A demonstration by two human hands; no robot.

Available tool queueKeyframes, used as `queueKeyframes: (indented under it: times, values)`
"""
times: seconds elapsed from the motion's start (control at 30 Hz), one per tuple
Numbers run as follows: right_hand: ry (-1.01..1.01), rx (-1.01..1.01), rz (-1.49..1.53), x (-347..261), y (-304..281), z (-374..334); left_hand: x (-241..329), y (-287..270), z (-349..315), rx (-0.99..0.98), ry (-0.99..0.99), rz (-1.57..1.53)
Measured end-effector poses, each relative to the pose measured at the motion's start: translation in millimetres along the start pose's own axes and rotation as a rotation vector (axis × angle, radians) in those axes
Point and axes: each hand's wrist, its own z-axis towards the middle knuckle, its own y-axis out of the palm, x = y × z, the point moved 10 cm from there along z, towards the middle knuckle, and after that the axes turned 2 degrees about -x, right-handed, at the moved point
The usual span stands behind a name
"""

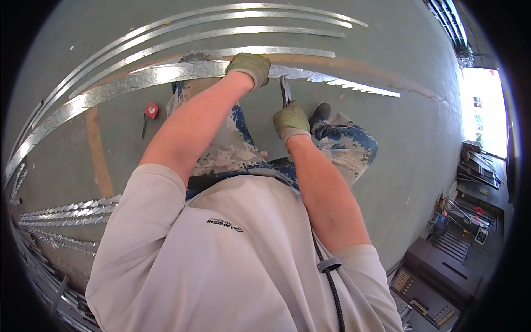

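A long, shiny metal strip runs across in front of me, over my left knee. Its surface looks twisted or folded along the left, and toward the right end its lower edge is cut into slanted teeth. My left hand, in a green glove, is closed around the strip near its middle. My right hand, gloved alike, grips a pair of pliers by the handles. The plier jaws point up and meet the strip's lower edge, just right of my left hand. Whether the jaws are clamped on the metal cannot be made out.
Several flat metal strips lie on the green floor beyond the held one. A red tape measure lies left of my leg. Toothed strips are at the lower left. Dark panels and tools stand at the right.
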Motion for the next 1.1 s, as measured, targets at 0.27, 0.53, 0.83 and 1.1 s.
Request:
queueKeyframes:
  times: [0.27,0.53,0.83,1.1]
  values:
    - [0.046,-0.073,0.072,-5,-12,-13,4,-7,-5,-0.163,-0.05,0.036]
    - [-0.029,-0.113,0.256,42,40,14,5,-25,-18,-0.164,-0.086,-0.159]
    - [-0.011,-0.498,0.973,21,73,-14,-11,-25,-13,-0.147,-0.113,-0.341]
    - [-0.097,-0.479,1.001,3,60,-10,-18,-19,-8,-0.098,-0.104,-0.362]
